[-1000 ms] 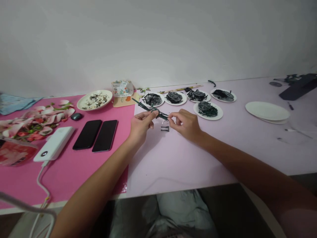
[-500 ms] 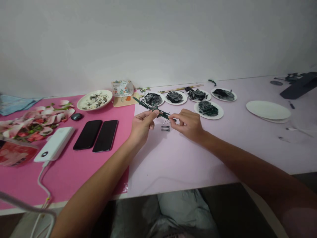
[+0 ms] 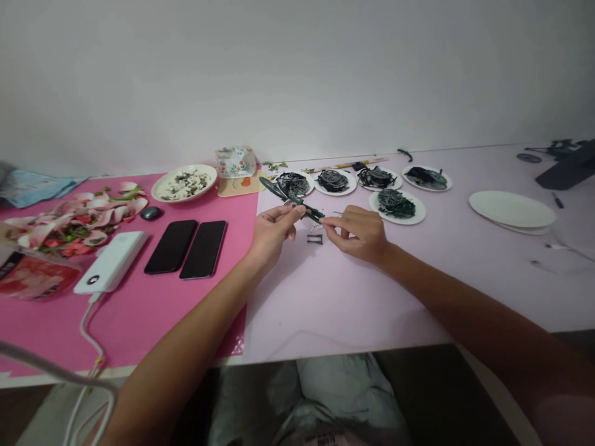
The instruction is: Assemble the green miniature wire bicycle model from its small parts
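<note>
My left hand (image 3: 275, 235) pinches a dark green plastic assembly (image 3: 312, 214) with a round, wheel-like part (image 3: 274, 189) at its upper left end. At the assembly's lower right end, my right hand (image 3: 357, 234) has thumb and forefinger pressed together; whether they grip the assembly or a small piece on it is too small to tell. A small dark part (image 3: 315, 239) lies on the pale tabletop just below, between the hands. Behind the hands, several white plates hold black and dark green plastic parts, one plate (image 3: 413, 214) being nearest my right hand.
Two phones (image 3: 203, 249), a white power bank (image 3: 110, 262) with a cable, and a mouse (image 3: 151, 213) lie on the pink mat at left. Beyond are petals (image 3: 69, 223) and a bowl (image 3: 158, 191). Stacked white plates (image 3: 511, 209) and a dark block (image 3: 564, 170) stand at right.
The view has shifted slightly, so everything sits a little further right. The held assembly has turned, showing more of its round part. Both hands stay close together on it.
</note>
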The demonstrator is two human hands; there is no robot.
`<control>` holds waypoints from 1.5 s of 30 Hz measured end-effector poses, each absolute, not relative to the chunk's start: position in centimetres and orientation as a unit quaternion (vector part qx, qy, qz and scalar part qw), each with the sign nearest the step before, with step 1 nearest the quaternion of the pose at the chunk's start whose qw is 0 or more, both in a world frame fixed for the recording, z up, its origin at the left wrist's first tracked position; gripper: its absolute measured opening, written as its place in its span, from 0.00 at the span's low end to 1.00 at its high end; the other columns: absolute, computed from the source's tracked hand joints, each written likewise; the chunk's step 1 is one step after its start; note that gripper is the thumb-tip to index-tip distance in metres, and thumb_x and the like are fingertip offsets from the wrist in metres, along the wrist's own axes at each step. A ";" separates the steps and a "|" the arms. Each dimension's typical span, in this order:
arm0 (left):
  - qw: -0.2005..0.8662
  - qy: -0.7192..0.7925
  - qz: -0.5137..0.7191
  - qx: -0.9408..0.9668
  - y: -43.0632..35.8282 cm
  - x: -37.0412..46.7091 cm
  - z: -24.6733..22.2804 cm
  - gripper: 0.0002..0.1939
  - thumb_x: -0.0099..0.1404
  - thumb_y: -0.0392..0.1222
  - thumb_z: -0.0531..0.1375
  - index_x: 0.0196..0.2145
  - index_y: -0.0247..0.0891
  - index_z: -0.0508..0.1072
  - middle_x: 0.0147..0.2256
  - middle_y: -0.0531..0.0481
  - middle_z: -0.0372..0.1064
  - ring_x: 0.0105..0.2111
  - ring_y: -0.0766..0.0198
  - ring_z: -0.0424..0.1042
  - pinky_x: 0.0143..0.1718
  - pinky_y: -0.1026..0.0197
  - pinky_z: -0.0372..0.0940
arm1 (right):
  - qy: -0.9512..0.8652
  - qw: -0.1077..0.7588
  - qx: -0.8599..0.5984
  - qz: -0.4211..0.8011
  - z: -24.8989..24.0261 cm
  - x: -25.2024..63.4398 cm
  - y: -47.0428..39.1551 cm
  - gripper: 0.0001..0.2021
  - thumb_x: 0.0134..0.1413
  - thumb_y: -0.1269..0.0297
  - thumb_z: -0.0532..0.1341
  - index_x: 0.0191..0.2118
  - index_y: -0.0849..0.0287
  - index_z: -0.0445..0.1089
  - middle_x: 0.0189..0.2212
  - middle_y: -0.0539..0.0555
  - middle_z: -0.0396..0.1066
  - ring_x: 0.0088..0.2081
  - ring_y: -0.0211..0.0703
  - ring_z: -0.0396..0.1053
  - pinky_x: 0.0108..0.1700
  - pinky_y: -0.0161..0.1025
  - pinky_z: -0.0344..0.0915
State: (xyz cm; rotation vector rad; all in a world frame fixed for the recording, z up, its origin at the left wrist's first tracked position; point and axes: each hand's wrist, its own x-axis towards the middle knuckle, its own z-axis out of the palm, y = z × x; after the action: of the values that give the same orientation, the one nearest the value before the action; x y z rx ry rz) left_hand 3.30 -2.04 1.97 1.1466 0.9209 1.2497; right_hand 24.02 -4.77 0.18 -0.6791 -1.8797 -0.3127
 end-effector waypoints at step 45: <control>0.415 0.456 0.599 0.510 -0.1 1.6 1.0 0.25 0.57 0.52 0.75 0.45 0.32 0.80 0.39 0.41 0.82 0.19 0.72 0.67 0.20 0.65 0.62 | -0.855 0.188 -0.471 0.107 -2.1 23.4 -1.9 0.33 0.74 0.40 0.52 0.72 0.57 0.63 0.78 0.62 0.54 0.81 0.62 0.40 0.79 0.65 0.42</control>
State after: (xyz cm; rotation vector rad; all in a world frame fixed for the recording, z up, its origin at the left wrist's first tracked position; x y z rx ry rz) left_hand 1.56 -0.08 1.01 1.2821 1.1461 1.5059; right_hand 23.36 -1.92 -2.07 -1.3238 -2.4065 0.3013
